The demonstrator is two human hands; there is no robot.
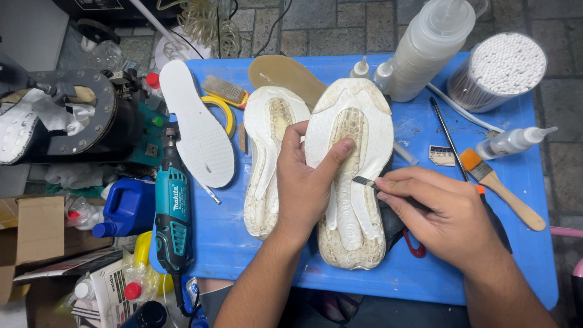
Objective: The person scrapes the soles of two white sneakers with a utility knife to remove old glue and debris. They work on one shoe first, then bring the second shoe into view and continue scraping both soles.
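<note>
The left hand [303, 182] wraps around a worn white sole [351, 176] lying on the blue table [419, 267], thumb pressed on its middle. The right hand [446, 212] is closed on a small blade [363, 181] whose tip touches the sole's right edge. A second sole [267, 164] lies just left, a teal rotary tool [172, 206] beyond

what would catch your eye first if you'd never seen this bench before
First, the pale shoe sole turned bottom up in the middle of the blue table, pinned by the left hand while the right hand presses a small flat blade to its edge. A second sole lies just to its left. Next, the teal rotary tool at the table's left edge and the tub of cotton swabs at the far right corner.
</note>
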